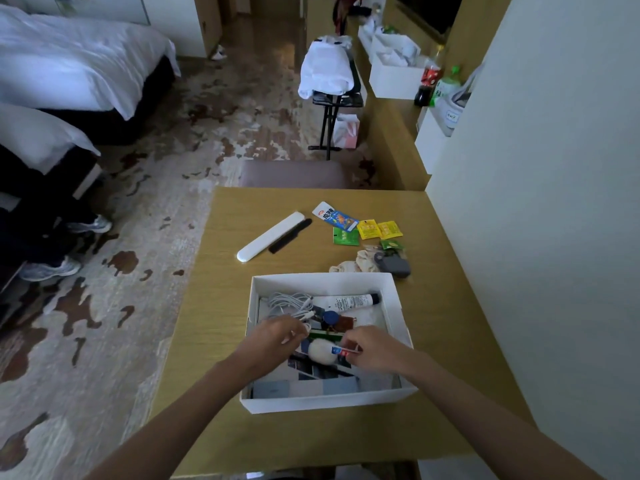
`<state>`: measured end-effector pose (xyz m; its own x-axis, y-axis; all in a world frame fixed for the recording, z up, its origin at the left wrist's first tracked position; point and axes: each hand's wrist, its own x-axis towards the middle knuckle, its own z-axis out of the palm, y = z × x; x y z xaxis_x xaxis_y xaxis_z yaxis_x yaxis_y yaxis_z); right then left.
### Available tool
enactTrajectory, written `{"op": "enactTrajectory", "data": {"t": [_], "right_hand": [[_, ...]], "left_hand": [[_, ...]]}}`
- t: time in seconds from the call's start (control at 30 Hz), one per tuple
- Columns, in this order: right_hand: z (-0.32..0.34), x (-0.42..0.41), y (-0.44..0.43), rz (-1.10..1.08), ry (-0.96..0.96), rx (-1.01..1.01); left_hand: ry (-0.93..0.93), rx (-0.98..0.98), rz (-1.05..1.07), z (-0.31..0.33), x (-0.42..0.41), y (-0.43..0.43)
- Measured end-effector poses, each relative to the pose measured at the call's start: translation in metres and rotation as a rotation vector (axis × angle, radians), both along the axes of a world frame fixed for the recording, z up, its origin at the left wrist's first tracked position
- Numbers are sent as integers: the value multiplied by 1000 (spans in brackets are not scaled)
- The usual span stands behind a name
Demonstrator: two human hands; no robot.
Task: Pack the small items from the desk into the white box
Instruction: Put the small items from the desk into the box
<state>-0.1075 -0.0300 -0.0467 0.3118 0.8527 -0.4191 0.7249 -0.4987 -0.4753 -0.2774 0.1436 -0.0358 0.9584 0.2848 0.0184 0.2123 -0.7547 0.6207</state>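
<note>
**Pinched packet low in the box**

Pinching with thumb and fingertips, the right hand (370, 348) holds a small red-and-blue packet (341, 351) inside the white box (394, 299), lower centre of the head view. It looks light, thin and pliable, so an end pinch should suffice. Its long axis runs roughly left to right, free end toward the left hand (273, 336). Whether that hand's curled fingers grip anything cannot be told. Sachets (367, 229), a comb (291, 235) and a white case (270, 235) lie on the desk (235, 289) above.

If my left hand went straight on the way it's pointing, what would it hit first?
Likely the green strip inside the white box, just before your right hand; depth is unclear.
</note>
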Motion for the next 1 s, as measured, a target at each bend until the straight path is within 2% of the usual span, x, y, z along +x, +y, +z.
{"op": "enactTrajectory", "data": {"t": [0.1,0.23,0.37,0.47,0.63,0.9,1.0], "right_hand": [[-5,-1,2,51,-47,4],[-5,8,7,72,-56,74],[-3,10,15,75,-53,176],[-2,15,19,57,-127,223],[4,40,28,-42,-93,345],[32,84,70,-168,-29,519],[30,97,95,-176,-18,518]], "left_hand": [[19,-13,71,8,-2,9],[31,-3,56,21,6,11],[38,-101,119,34,18,9],[14,-128,142,41,29,9],[-63,3,267,38,44,14],[44,113,310,39,78,54],[118,64,375,33,88,84]]}}
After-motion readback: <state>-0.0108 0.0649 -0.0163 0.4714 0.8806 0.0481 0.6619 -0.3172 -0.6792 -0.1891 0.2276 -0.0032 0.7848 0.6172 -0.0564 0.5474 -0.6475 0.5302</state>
